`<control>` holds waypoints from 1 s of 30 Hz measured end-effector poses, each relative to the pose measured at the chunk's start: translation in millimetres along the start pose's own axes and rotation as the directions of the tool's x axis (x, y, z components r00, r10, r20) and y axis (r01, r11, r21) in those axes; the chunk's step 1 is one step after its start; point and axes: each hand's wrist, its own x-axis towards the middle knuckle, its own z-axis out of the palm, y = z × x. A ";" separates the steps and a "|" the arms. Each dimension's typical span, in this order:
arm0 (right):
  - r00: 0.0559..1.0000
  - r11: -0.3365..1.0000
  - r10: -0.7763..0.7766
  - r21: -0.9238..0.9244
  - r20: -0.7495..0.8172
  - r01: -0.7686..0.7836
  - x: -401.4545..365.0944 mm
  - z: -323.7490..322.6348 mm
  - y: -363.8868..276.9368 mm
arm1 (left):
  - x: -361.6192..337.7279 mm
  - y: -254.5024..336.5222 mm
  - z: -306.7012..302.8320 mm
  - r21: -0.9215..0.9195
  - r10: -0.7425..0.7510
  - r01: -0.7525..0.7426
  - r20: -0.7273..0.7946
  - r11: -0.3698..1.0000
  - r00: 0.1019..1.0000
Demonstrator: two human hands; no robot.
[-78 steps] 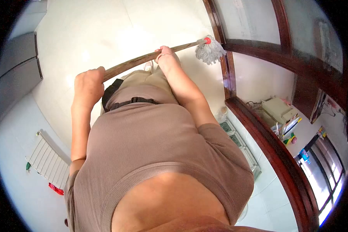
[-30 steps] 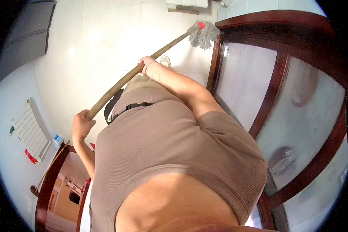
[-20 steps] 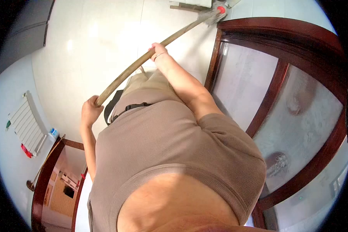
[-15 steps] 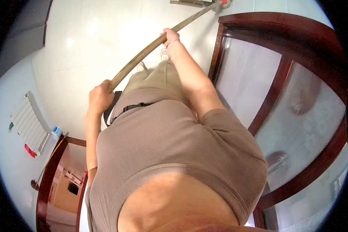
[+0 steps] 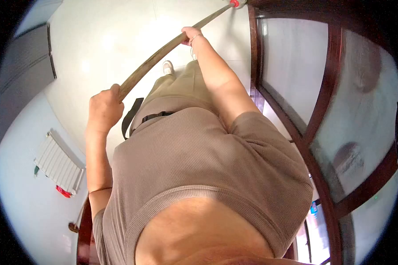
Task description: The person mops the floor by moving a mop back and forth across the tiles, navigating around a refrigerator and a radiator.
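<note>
A long wooden-handled mop (image 5: 157, 56) runs diagonally across the view. Its red collar and a bit of greyish head show at the top edge, by the dark door frame; the rest of the head is cut off. My left hand (image 5: 106, 108) is wrapped round the near end of the handle, left of my waist. Farther along it, my right hand (image 5: 191, 34) grips the handle from the right, a thin bracelet on the wrist. Both hands are closed.
Pale glossy floor (image 5: 97, 53) lies ahead of my shoes (image 5: 168, 67). A dark red glass-panelled door (image 5: 334, 75) stands close on my right. On the left are a white wall radiator (image 5: 59, 161) with a red cloth (image 5: 63, 191) and a dark grey panel (image 5: 20, 88).
My left hand and the handle's near end have moved left. The mop's head end has also shifted left and up, near the door frame. The surroundings have swung in view.
</note>
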 end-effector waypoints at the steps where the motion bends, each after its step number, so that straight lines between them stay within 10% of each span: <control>1: 1.000 1.000 -0.007 0.017 -0.011 0.008 -4.3 2.2 7.2 | -2.9 -9.1 -3.4 0.008 0.020 -0.020 -0.003 1.000 1.000; 21: 0.980 0.866 0.143 0.497 -0.140 -0.055 -72.4 -68.2 179.3 | 14.9 -54.3 14.5 0.149 0.418 -0.461 0.249 0.875 0.874; 30: 0.908 0.777 0.388 0.586 -0.158 -0.230 -51.5 23.2 146.5 | 21.3 -114.6 -8.8 0.306 0.399 -0.379 -0.001 0.873 0.917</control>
